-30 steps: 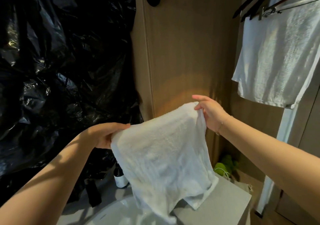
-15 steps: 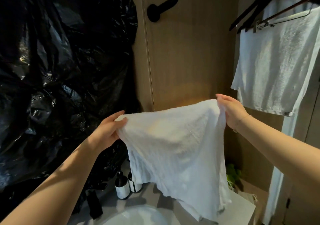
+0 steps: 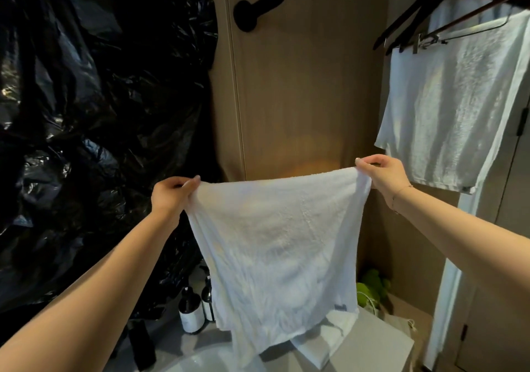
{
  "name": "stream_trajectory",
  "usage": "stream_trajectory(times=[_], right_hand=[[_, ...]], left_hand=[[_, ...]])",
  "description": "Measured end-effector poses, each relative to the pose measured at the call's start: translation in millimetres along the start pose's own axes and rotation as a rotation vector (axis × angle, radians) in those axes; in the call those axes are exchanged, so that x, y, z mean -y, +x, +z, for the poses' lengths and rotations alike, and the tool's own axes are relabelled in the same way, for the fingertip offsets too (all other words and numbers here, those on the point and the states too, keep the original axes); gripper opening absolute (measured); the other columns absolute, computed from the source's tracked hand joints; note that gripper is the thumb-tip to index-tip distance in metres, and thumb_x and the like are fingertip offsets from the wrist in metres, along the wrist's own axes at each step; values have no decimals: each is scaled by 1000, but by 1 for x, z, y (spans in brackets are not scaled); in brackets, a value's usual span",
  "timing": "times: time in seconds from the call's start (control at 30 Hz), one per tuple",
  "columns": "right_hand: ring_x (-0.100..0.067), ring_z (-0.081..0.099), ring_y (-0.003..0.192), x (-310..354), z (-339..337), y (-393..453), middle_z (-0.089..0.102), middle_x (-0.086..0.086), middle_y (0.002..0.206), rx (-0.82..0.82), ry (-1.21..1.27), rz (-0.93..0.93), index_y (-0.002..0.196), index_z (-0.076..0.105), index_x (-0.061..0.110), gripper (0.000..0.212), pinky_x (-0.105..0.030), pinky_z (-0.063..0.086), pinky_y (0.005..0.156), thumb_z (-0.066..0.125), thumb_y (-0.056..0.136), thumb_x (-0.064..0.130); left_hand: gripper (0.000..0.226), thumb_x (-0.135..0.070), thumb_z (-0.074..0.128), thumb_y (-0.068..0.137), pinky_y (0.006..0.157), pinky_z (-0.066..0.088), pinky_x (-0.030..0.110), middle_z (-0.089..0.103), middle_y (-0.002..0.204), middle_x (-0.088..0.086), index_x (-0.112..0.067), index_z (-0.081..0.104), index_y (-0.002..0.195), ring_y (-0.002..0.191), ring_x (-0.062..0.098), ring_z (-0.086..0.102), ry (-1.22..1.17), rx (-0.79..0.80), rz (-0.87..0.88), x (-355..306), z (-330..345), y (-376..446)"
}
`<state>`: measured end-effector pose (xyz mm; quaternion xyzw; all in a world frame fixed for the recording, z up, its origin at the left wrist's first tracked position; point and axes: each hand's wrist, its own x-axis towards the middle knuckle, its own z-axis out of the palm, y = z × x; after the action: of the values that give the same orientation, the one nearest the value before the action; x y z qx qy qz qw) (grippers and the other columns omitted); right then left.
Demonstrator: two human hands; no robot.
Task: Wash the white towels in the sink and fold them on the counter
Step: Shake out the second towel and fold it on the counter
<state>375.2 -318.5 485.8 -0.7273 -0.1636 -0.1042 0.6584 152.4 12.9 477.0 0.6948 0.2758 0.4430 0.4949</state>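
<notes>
Head view: left hand (image 3: 169, 196) and right hand (image 3: 383, 175) are pinching the top corners of a white towel (image 3: 281, 251), spreading it mid-frame above the counter (image 3: 370, 346). Folding is apparently beginning; next, bringing corners together evenly.

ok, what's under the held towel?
Under the towel: grey counter, sink rim, white cloth by its hem. Two bottles stand left. The rest is covered.
</notes>
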Motion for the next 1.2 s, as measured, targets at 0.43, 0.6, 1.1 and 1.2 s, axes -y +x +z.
stream_trajectory(times=[0.43,0.6,1.1,1.2], right_hand=[[-19,57,110,7,-19,9,62,0,118,214,-21,-5,120,64,15,32,-37,48,99,69,89,20],[-14,66,96,-31,-61,-51,68,-3,105,375,-463,-301,114,68,12,28,-21,52,80,69,87,19],[-2,57,106,-163,-162,-228,57,15,114,706,-372,156,94,70,32,57,-16,50,89,60,64,79],[-16,64,101,-181,-150,-224,65,4,106,696,-321,239,102,66,22,63,-29,56,85,57,71,75]], left_hand=[[41,-11,71,87,84,51,22,68,111,3,-10,61,127,101,12,66,-259,201,-36,-20,-14,-17],[19,-27,73,86,79,48,11,71,95,-13,-22,73,104,90,-2,64,259,152,296,14,-32,-74],[20,-52,67,84,88,39,7,56,114,-11,-32,65,80,109,-6,52,278,693,-86,168,-91,-277],[39,-60,56,79,71,43,21,61,88,-8,-23,59,86,82,9,57,155,724,-231,176,-87,-289]])
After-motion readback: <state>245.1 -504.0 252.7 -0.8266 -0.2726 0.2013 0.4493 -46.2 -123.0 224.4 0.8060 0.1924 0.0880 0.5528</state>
